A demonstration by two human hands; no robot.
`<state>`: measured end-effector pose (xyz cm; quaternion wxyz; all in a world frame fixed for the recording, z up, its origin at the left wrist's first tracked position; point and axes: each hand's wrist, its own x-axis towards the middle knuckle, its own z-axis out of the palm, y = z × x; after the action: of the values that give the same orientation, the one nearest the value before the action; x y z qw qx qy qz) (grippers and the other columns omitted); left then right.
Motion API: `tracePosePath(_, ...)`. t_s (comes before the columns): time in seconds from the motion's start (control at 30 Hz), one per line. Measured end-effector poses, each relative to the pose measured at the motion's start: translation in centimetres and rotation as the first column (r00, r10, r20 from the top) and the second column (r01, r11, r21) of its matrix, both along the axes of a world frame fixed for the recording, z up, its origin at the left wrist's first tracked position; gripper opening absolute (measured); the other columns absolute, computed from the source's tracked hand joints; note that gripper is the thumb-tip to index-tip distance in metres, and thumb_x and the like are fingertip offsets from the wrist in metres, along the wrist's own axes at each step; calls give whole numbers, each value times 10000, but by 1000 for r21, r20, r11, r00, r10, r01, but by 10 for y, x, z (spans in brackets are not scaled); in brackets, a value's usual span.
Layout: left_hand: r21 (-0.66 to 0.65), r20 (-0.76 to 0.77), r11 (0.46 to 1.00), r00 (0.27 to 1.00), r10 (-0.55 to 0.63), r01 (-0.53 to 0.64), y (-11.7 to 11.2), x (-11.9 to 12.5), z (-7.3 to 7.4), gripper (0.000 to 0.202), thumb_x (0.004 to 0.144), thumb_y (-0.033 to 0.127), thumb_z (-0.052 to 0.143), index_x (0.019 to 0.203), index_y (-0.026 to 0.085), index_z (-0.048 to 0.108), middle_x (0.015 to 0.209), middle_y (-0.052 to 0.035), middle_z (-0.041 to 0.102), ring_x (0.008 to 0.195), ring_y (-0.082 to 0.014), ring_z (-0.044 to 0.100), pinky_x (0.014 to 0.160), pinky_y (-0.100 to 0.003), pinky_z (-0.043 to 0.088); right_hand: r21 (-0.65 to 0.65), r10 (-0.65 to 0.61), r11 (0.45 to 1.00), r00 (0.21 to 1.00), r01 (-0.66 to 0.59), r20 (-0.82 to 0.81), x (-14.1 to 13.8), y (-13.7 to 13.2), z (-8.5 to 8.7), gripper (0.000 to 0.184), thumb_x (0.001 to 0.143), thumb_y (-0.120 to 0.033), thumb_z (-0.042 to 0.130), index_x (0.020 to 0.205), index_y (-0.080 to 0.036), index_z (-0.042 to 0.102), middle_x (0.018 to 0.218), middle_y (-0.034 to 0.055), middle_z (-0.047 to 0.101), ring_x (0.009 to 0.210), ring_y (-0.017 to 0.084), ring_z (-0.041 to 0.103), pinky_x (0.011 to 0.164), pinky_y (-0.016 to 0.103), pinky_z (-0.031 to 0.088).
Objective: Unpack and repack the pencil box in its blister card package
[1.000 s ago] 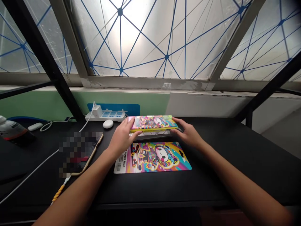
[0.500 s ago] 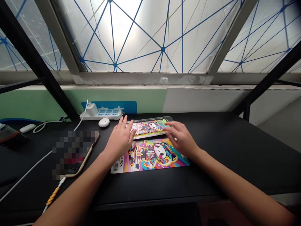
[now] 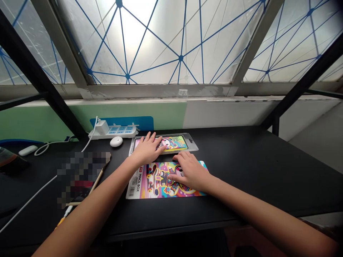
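Left hand (image 3: pixel 148 150) lies open, palm down, fingers spread across the left end of the pencil box (image 3: pixel 175 142); it grips nothing. The box lies flat in its clear blister tray (image 3: pixel 193 146) on the black tabletop (image 3: pixel 254 171), toward the far side. Right hand (image 3: pixel 187 171) is also open and flat, resting on the printed backing card (image 3: pixel 142 185), which lies just in front of the tray, nearly touching it. Neither hand has anything clasped, so both items are held by downward pressure alone. Risks, as judged: the card looks glossy and the tabletop smooth, so any sideways load from the right palm could make the card skate or skew against the tray. The tray flange is thin plastic; leaning on it could buckle or crease it. A forward push from the left hand could slide tray and box into the small white oval device (image 3: pixel 116 141) or the power strip (image 3: pixel 119 130) just behind. Cannot tell whether the box is fully seated in the tray; if loose, uneven pressure at one end might tip the other end up.
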<state>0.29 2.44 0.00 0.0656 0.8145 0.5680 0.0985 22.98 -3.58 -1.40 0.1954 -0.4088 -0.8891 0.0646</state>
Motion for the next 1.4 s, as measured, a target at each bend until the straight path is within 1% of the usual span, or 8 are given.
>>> tracePosePath(0.23, -28, -10, 1000, 1000, -2, 2, -2, -23, 3, 695, 972, 675, 287, 1542, 285, 360, 1650, -112, 199, 1527, -351, 99, 1185, -584, 153, 13, -49, 999, 998, 50, -29, -3, -6, 6, 351, 943, -559, 539, 880, -216, 504, 846, 42, 611, 776, 209, 548, 721, 339, 425)
tracePosePath(0.4, -145, 48, 989, 999, -23, 30, -12, -32, 14, 668, 945, 672, 375, 1490, 292, 443, 1638, -118, 254, 1522, -343, 153, 1179, -596, 162, -28, -265, 964, 963, 264, -40, 43, 31, 38, 435, 880, -672, 539, 857, -239, 504, 634, -16, 573, 558, 173, 503, 555, 294, 337)
tracePosePath(0.5, -75, 76, 997, 997, 19, -14, -20, -26, 17, 511, 972, 613, 371, 1235, 264, 637, 1553, -116, 433, 1485, -340, 278, 1148, -615, 226, -253, -333, 909, 942, 330, 34, 84, 67, 42, 485, 851, -706, 536, 725, -238, 528, 636, 0, 609, 583, 170, 541, 537, 284, 348)
tracePosePath(0.63, 64, 83, 998, 996, -25, 20, -28, -10, 12, 405, 973, 592, 414, 974, 231, 597, 1470, -135, 516, 1431, -311, 370, 1143, -667, 178, -383, -295, 872, 951, 306, 88, 107, 88, 29, 525, 876, -699, 486, 686, -221, 593, 694, 38, 654, 645, 192, 587, 586, 306, 399)
tracePosePath(0.77, 23, 118, 998, 991, -65, 63, -31, -2, 9, 323, 965, 557, 445, 1058, 258, 525, 1364, -102, 594, 1302, -295, 508, 1131, -673, 209, -215, -248, 950, 966, 227, -76, 85, 80, 21, 443, 889, -628, 520, 904, -213, 674, 959, 79, 690, 873, 228, 625, 748, 330, 452)
tracePosePath(0.83, 16, 140, 998, 988, -58, 57, -31, -1, 9, 315, 961, 542, 450, 1102, 265, 502, 1285, -85, 634, 1229, -289, 558, 1127, -666, 220, -229, -216, 954, 973, 192, -82, 71, 74, 19, 444, 855, -639, 570, 944, -217, 676, 975, 71, 694, 873, 224, 622, 736, 321, 450)
tracePosePath(1.03, 17, 142, 998, 987, -69, 67, -31, -3, 8, 344, 959, 533, 437, 1169, 269, 506, 1335, -79, 615, 1275, -313, 530, 1127, -667, 221, -414, -291, 875, 956, 250, -38, 69, 68, 18, 492, 826, -709, 557, 785, -233, 675, 718, 6, 668, 659, 177, 569, 570, 286, 373)
tracePosePath(1.4, 15, 82, 997, 993, -79, 78, -32, -2, 8, 454, 983, 549, 371, 1286, 246, 522, 1449, -118, 548, 1376, -327, 439, 1128, -684, 201, -438, -386, 829, 922, 347, -2, 107, 76, 26, 490, 742, -708, 648, 754, -221, 688, 657, 2, 658, 600, 163, 565, 534, 274, 370)
